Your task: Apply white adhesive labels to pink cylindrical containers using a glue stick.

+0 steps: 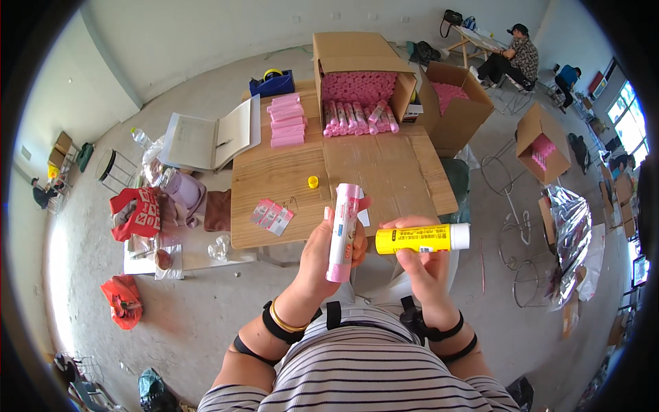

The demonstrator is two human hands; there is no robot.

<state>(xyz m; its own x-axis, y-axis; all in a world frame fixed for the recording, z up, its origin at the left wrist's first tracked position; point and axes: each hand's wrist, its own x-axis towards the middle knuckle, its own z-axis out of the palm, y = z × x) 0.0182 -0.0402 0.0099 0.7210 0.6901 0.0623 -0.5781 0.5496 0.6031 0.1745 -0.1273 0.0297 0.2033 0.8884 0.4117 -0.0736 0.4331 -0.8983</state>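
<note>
My left hand (314, 264) is closed around a pink roll (343, 230) with a printed white label, held upright above the table's near edge. In my right hand (424, 271) lies a yellow glue stick (415, 239), tilted nearly level, its white end pointing right; its other end faces the pink roll, a small gap apart. A yellow cap (313, 182) stands on the wooden table (274, 175). Several printed paper labels (272, 217) lie on the table to the left of my left hand. A small white slip (364, 218) shows between my hands.
A cardboard box (360, 63) full of pink rolls stands at the table's far side, with labelled rolls before it. Plain pink rolls (287, 120) are stacked to its left, near a tape dispenser (272, 82) and an open folder (206, 141). More boxes (467, 117) stand right.
</note>
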